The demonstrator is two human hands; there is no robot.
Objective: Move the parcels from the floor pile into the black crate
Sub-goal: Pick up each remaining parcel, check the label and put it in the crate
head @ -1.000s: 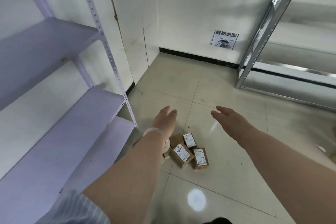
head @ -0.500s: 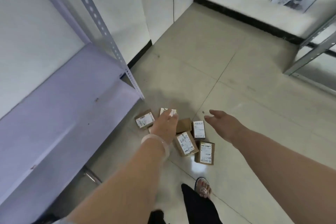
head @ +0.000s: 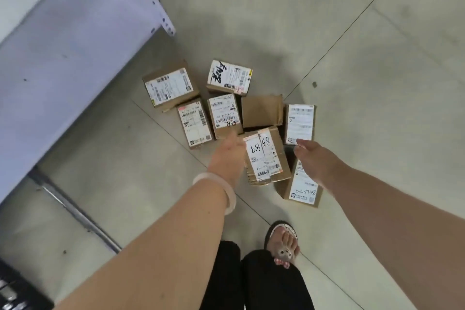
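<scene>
- Your black trouser legs fill the bottom centre, with one sandalled foot on the floor tiles just ahead of them.
- A corner of a black crate shows at the bottom left edge, well apart from the parcels; its inside is out of view.
- Your left hand wears a pale bangle at the wrist. Its grip is released, fingers extended, and it hangs just beside the left edge of the taped parcel marked "89". Whether skin touches cardboard cannot be told: the hand is blurred.
- Your right hand is likewise released, fingers loosely spread, above the labelled parcel nearest your foot and to the right of the "89" parcel. It grasps nothing.
- The pile lies on the floor between your hands and the shelf post. Behind the "89" parcel sit a plain brown box with no label showing and a white-labelled parcel to its right.
- To the left of these lie two upright-labelled parcels side by side.
- Farthest are a parcel with heavy black handwriting and a wider labelled parcel close to the shelving.
- A pale lilac metal shelf with a perforated post occupies the upper left.
</scene>
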